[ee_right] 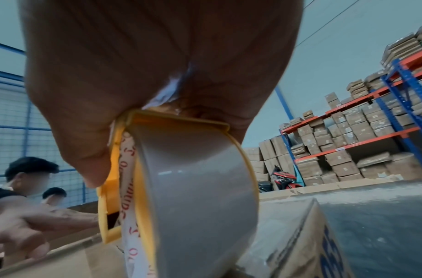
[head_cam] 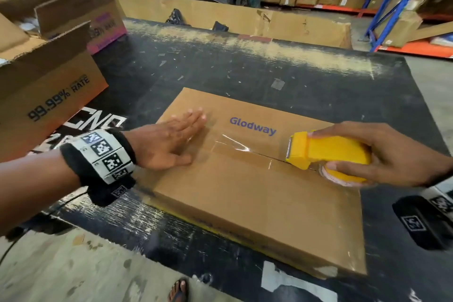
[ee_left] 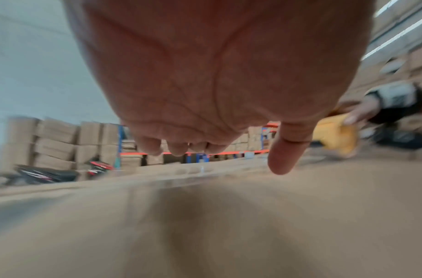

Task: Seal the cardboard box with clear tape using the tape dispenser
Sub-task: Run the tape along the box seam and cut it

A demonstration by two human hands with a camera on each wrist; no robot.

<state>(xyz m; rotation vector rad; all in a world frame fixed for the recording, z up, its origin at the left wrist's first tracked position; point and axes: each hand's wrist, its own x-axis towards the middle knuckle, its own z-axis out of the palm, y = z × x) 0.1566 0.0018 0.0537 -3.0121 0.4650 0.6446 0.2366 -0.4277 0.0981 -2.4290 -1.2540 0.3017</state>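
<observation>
Box [head_cam: 257,191] sits mid-counter [head_cam: 220,68], left hand [head_cam: 169,142] pressing flat at 9 o'clock, right hand [head_cam: 382,154] gripping the yellow tape dispenser [head_cam: 326,152] at 3 o'clock, so I'd keep the tape [head_cam: 232,144] taut and centered on the seam.

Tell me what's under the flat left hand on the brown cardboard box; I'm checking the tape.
Under the left hand lies the brown cardboard box's top, with the clear tape strip running from beneath it along the seam. The tape's start is covered.
</observation>
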